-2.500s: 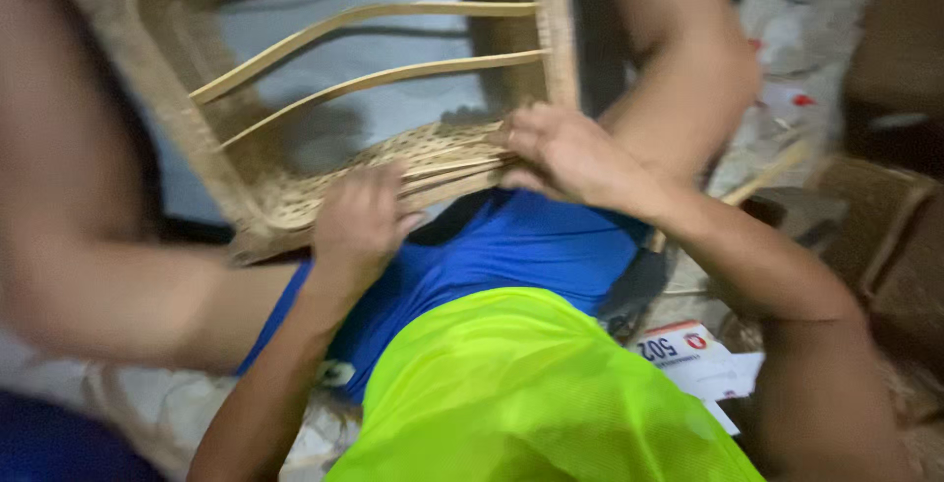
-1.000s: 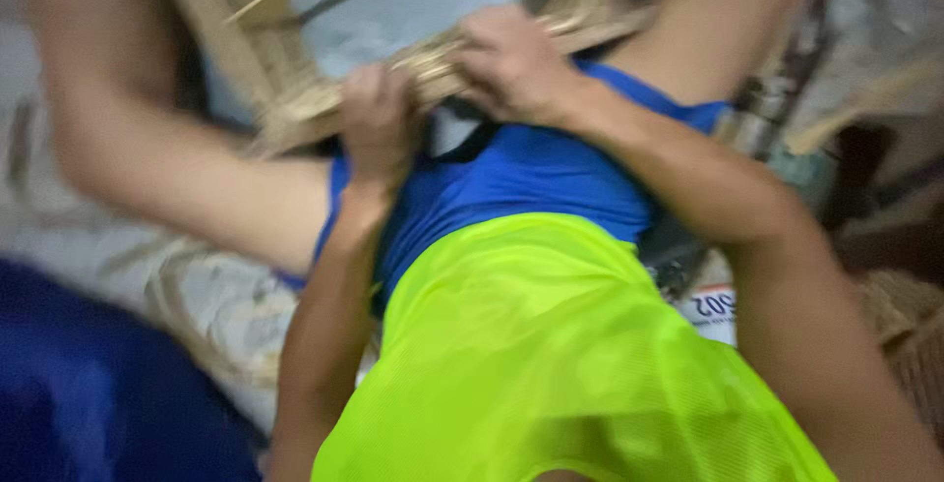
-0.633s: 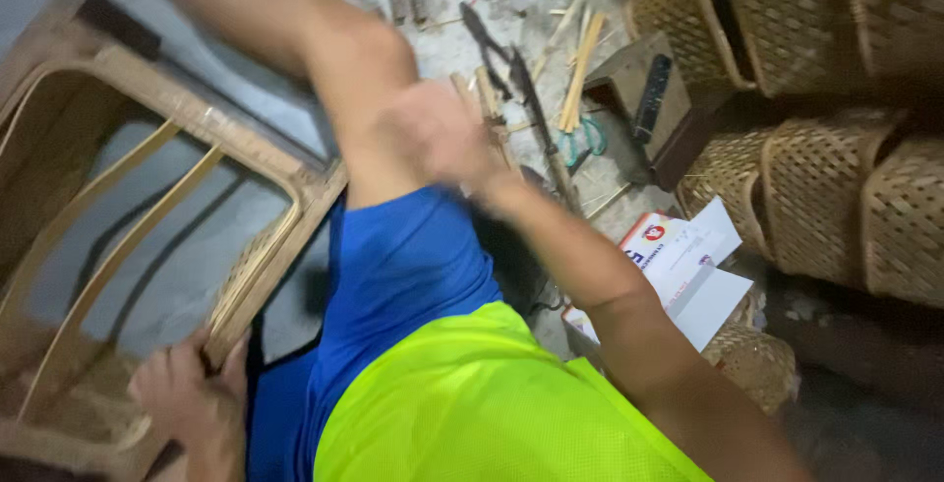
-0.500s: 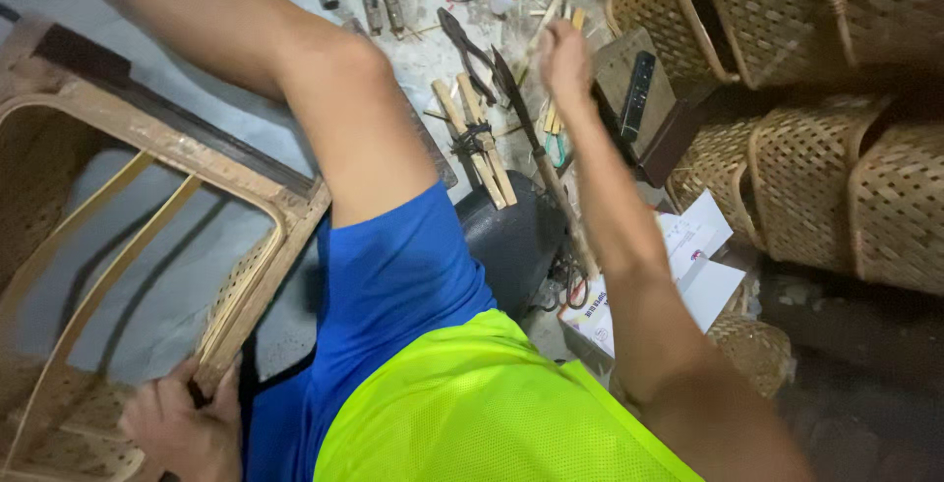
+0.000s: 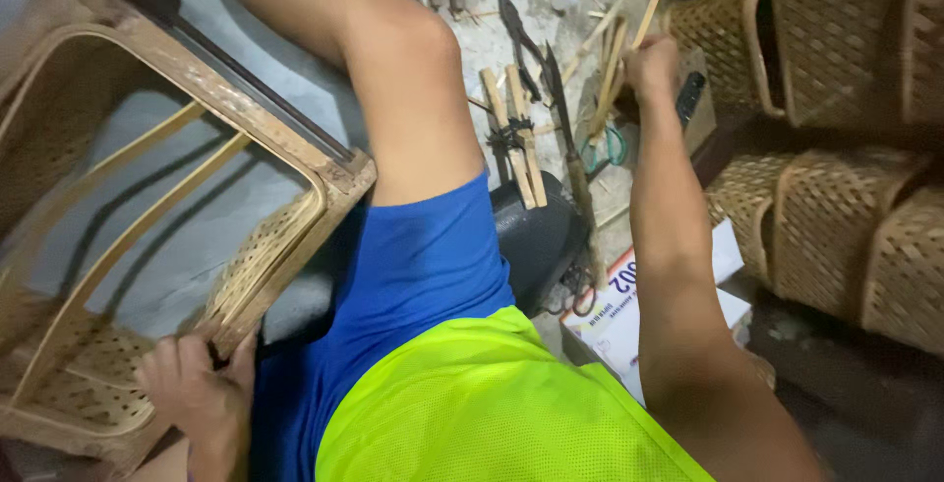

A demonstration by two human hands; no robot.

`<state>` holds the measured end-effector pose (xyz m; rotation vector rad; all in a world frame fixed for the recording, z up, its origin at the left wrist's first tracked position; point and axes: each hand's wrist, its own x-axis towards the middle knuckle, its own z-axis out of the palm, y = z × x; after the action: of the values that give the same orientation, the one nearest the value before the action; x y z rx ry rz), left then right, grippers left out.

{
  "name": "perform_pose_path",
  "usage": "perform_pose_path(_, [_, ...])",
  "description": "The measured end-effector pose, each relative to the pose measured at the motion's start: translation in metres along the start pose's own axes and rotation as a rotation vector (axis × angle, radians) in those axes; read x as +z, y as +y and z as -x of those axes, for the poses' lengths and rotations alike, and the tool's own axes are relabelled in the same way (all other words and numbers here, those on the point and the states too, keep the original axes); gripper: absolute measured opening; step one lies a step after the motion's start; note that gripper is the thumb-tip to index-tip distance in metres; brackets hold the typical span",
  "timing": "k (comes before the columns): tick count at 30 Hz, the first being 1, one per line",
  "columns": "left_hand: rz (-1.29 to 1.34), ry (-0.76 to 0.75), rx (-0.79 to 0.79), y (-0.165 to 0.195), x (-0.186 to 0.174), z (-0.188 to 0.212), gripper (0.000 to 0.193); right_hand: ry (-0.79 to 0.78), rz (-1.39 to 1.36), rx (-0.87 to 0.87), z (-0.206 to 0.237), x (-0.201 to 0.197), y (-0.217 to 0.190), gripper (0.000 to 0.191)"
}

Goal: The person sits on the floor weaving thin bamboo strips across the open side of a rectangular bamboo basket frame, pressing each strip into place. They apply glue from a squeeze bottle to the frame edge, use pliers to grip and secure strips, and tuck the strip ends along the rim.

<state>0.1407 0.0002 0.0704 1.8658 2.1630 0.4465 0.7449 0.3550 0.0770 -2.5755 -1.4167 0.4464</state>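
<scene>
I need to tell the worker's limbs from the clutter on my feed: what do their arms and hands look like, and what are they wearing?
Both arms are bare to the top of the frame, no sleeves showing. The left hand and right hand wear no gloves, rings, watch or bands. Below them show a neon yellow-green mesh top and blue shorts.

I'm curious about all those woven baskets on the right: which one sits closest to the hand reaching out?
The upper basket beside the right hand, lying tilted just right of it. The other baskets sit lower or farther right.

A cane-weaving workshop: stacked woven baskets, tools (pliers among them) strewn on the floor
</scene>
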Motion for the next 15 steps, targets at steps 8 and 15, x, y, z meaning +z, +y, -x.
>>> perform_pose_path(8, [0.050, -0.275, -0.121, 0.000, 0.014, -0.029, 0.033, -0.123, -0.919, -0.453, 0.070, -0.028, -0.097, 0.030])
perform_pose_path(15, [0.131, 0.056, -0.037, 0.009, 0.009, -0.052, 0.039, -0.731, -1.230, -0.698, 0.258, 0.138, -0.340, 0.026])
